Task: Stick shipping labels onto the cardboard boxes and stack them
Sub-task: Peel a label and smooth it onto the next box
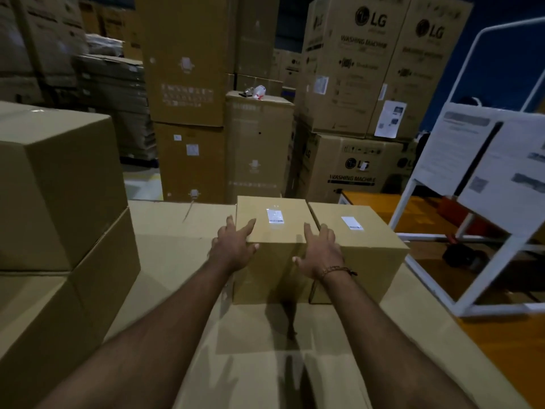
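Note:
Two small cardboard boxes stand side by side on a flat cardboard surface (177, 261). The left box (274, 270) carries a white shipping label (275, 216) on its top. The right box (368, 240) also has a white label (351, 223) on top. My left hand (234, 245) presses against the left box's near left top edge with straight fingers. My right hand (320, 250) rests with straight fingers on the same box's near right top corner, in the gap beside the right box.
Two large plain boxes (59, 178) are stacked at the left. Tall stacks of washing machine cartons (362, 84) fill the back. A white metal frame (436, 178) with printed sheets stands on the orange floor at the right.

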Demonstrator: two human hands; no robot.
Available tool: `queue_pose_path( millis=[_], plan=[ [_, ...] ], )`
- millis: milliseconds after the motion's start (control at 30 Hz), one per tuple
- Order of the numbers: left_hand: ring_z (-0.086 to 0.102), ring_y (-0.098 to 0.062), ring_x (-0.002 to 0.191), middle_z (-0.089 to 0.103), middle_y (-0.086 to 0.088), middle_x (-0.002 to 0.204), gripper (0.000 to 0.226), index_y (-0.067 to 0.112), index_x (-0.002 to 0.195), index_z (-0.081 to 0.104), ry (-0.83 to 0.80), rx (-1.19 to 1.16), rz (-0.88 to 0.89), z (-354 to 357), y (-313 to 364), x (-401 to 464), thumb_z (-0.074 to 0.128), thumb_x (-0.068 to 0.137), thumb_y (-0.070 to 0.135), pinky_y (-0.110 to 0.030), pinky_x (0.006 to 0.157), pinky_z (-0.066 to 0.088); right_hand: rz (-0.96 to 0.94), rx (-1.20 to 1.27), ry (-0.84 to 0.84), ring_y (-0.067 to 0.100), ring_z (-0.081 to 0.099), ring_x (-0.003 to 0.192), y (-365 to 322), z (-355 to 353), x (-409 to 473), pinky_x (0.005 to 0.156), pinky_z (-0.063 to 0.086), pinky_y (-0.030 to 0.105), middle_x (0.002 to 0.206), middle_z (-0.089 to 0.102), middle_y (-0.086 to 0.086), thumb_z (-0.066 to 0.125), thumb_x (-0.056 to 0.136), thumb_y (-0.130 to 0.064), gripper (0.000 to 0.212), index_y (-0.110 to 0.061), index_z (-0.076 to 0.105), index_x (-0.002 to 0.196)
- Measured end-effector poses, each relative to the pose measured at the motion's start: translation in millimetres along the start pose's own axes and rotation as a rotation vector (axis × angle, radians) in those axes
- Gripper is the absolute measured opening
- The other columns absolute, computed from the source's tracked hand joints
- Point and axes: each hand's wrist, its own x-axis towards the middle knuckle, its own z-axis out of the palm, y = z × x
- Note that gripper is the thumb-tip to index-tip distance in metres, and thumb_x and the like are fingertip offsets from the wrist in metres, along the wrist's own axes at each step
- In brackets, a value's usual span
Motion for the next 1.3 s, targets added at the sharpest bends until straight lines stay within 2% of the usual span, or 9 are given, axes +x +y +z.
queue_pose_path(
  millis=[200, 400, 567, 667, 767, 833, 900, 1000, 1300],
  plan=[
    [0.023, -0.044, 0.155, 0.012, -0.016, 0.174, 0.067, 0.050, 0.164, 0.018, -0.058, -0.002, -0.027, 19, 1, 21, 0.048, 0.105, 0.059, -0.061, 0.120, 0.030, -0.007, -0.036, -0.068, 0.043, -0.007, 0.162, 19, 17, 18, 0.130, 0.008, 0.056, 0.176, -0.004, 0.020, 0.063, 0.097, -0.061, 0.098, -0.034, 0.002, 0.170],
    [0.037, -0.040, 0.149, 0.023, -0.012, 0.171, 0.055, 0.040, 0.156, 0.048, 0.004, -0.113, -0.044, 38, -4, 25, 0.056, 0.103, 0.054, -0.058, 0.117, 0.039, -0.011, 0.000, -0.044, 0.044, -0.005, 0.161, 25, 27, 16, 0.130, 0.002, 0.059, 0.175, 0.002, 0.021, 0.059, 0.099, -0.062, 0.085, -0.040, 0.015, 0.168],
    [0.042, -0.041, 0.148, 0.037, -0.023, 0.164, 0.040, 0.032, 0.141, 0.066, 0.146, -0.315, -0.118, 48, -7, 14, 0.062, 0.103, 0.043, -0.050, 0.115, 0.042, 0.013, 0.133, 0.022, 0.041, 0.005, 0.161, 20, 28, 14, 0.127, 0.005, 0.058, 0.170, 0.030, 0.015, 0.056, 0.096, -0.070, 0.067, -0.039, 0.047, 0.155],
    [0.055, -0.037, 0.137, 0.062, -0.019, 0.144, 0.033, 0.026, 0.131, 0.074, 0.254, -0.453, -0.147, 48, -7, 1, 0.066, 0.102, 0.037, -0.039, 0.110, 0.046, 0.060, 0.247, 0.121, 0.034, 0.032, 0.150, 19, 25, 9, 0.121, 0.022, 0.050, 0.143, 0.057, 0.010, 0.061, 0.093, -0.069, 0.047, -0.033, 0.072, 0.122],
    [0.065, -0.031, 0.123, 0.071, -0.011, 0.131, 0.036, 0.015, 0.130, 0.075, 0.357, -0.544, -0.187, 42, -12, -12, 0.072, 0.098, 0.029, -0.035, 0.101, 0.050, 0.082, 0.398, 0.221, 0.028, 0.052, 0.124, 19, 27, 2, 0.103, 0.046, 0.041, 0.116, 0.055, 0.003, 0.070, 0.088, -0.067, 0.045, -0.028, 0.068, 0.111],
    [0.063, -0.033, 0.123, 0.066, -0.012, 0.136, 0.051, 0.013, 0.142, 0.064, 0.376, -0.547, -0.248, 38, -17, -21, 0.074, 0.097, 0.032, -0.039, 0.099, 0.052, 0.079, 0.468, 0.249, 0.025, 0.057, 0.119, 16, 28, -6, 0.093, 0.056, 0.040, 0.120, 0.050, 0.001, 0.075, 0.085, -0.065, 0.057, -0.024, 0.061, 0.122],
    [0.061, -0.037, 0.123, 0.060, -0.017, 0.135, 0.062, 0.012, 0.149, 0.054, 0.354, -0.535, -0.311, 36, -24, -31, 0.073, 0.097, 0.039, -0.044, 0.097, 0.054, 0.089, 0.516, 0.221, 0.025, 0.059, 0.121, 13, 28, -15, 0.093, 0.058, 0.041, 0.131, 0.048, 0.003, 0.077, 0.085, -0.063, 0.070, -0.021, 0.055, 0.136],
    [0.059, -0.040, 0.121, 0.057, -0.020, 0.133, 0.066, 0.009, 0.147, 0.057, 0.309, -0.478, -0.351, 36, -40, -48, 0.069, 0.097, 0.050, -0.045, 0.098, 0.055, 0.132, 0.546, 0.189, 0.031, 0.056, 0.127, 10, 32, -32, 0.099, 0.056, 0.046, 0.140, 0.046, 0.009, 0.075, 0.085, -0.065, 0.085, -0.016, 0.047, 0.148],
    [0.061, -0.033, 0.114, 0.063, -0.013, 0.131, 0.053, 0.009, 0.135, 0.057, 0.225, -0.668, -0.400, 22, -66, -131, 0.064, 0.101, 0.050, -0.040, 0.094, 0.053, 0.202, 0.422, 0.121, 0.040, 0.057, 0.127, -17, 42, -117, 0.099, 0.053, 0.047, 0.137, 0.058, 0.018, 0.056, 0.089, -0.078, 0.083, -0.017, 0.051, 0.145]
  ],
)
